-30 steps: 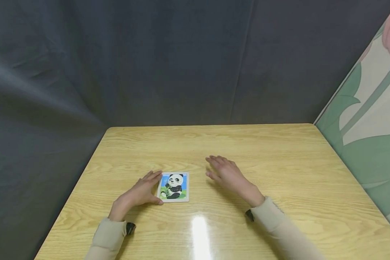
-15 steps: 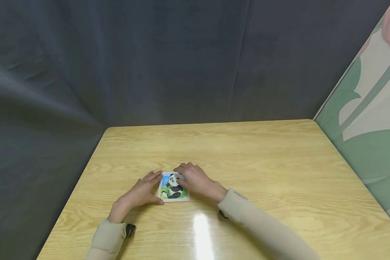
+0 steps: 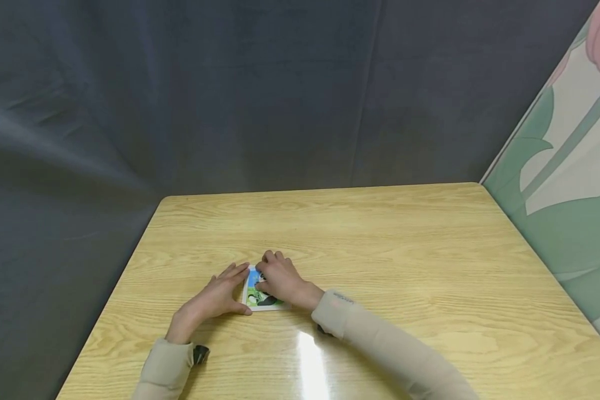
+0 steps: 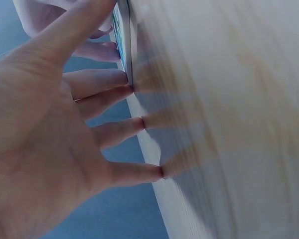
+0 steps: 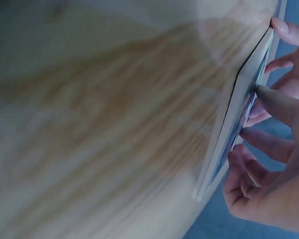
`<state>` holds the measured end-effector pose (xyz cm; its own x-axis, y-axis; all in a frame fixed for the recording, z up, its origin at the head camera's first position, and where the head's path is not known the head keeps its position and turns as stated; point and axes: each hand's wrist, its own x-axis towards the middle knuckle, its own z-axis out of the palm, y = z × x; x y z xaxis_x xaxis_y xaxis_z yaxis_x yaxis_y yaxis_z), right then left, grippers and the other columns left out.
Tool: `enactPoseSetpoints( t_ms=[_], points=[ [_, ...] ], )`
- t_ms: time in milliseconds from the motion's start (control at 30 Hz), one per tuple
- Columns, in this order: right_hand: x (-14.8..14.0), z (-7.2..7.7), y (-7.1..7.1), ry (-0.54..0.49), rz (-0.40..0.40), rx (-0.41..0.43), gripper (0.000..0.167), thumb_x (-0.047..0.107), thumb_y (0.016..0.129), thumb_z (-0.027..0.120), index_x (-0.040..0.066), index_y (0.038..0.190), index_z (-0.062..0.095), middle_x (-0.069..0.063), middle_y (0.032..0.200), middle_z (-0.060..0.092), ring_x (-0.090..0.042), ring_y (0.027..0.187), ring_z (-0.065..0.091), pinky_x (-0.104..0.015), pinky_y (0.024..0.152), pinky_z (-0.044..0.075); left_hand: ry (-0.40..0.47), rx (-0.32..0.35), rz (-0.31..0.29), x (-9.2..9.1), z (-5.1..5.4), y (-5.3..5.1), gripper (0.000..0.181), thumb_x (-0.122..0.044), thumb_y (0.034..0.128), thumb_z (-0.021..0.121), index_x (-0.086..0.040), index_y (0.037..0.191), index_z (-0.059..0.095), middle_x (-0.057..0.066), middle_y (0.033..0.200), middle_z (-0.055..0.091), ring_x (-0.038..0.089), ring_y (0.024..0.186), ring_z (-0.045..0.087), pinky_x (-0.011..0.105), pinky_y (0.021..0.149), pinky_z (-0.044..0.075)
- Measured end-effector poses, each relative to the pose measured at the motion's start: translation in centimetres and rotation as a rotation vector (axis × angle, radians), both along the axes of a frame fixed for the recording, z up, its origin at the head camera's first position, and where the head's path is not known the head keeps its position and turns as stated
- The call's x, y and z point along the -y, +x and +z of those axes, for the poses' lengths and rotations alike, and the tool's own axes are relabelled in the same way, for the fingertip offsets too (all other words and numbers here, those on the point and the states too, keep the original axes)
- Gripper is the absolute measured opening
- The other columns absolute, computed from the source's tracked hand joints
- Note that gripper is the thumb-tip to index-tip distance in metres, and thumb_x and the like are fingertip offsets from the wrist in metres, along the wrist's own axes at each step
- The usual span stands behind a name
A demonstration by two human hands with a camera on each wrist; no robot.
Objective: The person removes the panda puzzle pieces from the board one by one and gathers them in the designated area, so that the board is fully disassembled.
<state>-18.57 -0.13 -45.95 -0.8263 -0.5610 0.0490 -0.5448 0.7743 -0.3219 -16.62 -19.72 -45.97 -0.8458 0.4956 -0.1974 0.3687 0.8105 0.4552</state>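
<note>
A small square panda picture board (image 3: 252,301) with a pale frame lies flat on the wooden table, partly covered by my right hand. My left hand (image 3: 212,300) is spread at its left side, thumb at the near corner and index finger at the far corner. Its other fingertips touch the tabletop in the left wrist view. Over the board's right half is my right hand (image 3: 283,282). In the right wrist view its thumb (image 5: 276,103) and index finger touch the picture face, apart from each other; the remaining fingers are bent. Between them I see no lifted piece.
The light wooden table (image 3: 380,239) reaches back to a dark grey curtain (image 3: 280,94). A flower-patterned panel (image 3: 575,222) borders the right side. Both sleeves are beige, with a small black device (image 3: 200,354) at the left wrist.
My right hand has moved left from beside the board onto the picture and bent its fingers. My left hand and the board stay in place.
</note>
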Motion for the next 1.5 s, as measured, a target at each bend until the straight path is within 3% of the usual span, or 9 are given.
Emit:
enactPoseSetpoints(
  t_ms=[700, 1167, 1400, 1500],
  points=[
    [0.9, -0.2, -0.3, -0.093, -0.069, 0.126, 0.033, 0.026, 0.085, 0.075, 0.007, 0.111, 0.065, -0.006, 0.114, 0.054, -0.018, 0.092, 0.048, -0.030, 0.074, 0.046, -0.006, -0.028, -0.019, 0.2, -0.4, -0.1, 0.096, -0.043, 0.0723, 0.081, 0.004, 0.145, 0.038, 0.014, 0.156, 0.028, 0.042, 0.143, 0.017, 0.079, 0.097, 0.021],
    [1.5, 0.3, 0.2, 0.048, -0.073, 0.044, 0.040, 0.029, 0.085, 0.074, 0.009, 0.119, 0.068, -0.007, 0.122, 0.056, -0.025, 0.107, 0.051, -0.040, 0.084, 0.048, 0.019, 0.009, -0.025, 0.1, 0.0, -0.1, 0.095, -0.040, 0.0744, 0.081, 0.005, 0.145, 0.036, 0.015, 0.157, 0.024, 0.043, 0.143, 0.014, 0.079, 0.098, 0.017],
    [1.6, 0.6, 0.0, 0.003, -0.095, 0.071, 0.036, 0.027, 0.084, 0.076, 0.008, 0.115, 0.070, -0.007, 0.117, 0.058, -0.023, 0.101, 0.052, -0.036, 0.079, 0.048, 0.027, 0.011, -0.023, 0.2, 0.1, -0.1, 0.094, -0.038, 0.0749, 0.080, 0.006, 0.145, 0.036, 0.014, 0.157, 0.024, 0.042, 0.143, 0.014, 0.079, 0.098, 0.016],
    [1.7, 0.5, 0.1, 0.037, -0.098, 0.048, 0.031, 0.027, 0.085, 0.074, 0.010, 0.111, 0.071, -0.007, 0.118, 0.057, -0.024, 0.101, 0.051, -0.037, 0.079, 0.047, 0.031, 0.015, -0.022, 0.1, 0.1, 0.0, 0.094, -0.038, 0.0753, 0.080, 0.006, 0.145, 0.036, 0.014, 0.157, 0.024, 0.042, 0.143, 0.013, 0.079, 0.098, 0.016]
  ],
)
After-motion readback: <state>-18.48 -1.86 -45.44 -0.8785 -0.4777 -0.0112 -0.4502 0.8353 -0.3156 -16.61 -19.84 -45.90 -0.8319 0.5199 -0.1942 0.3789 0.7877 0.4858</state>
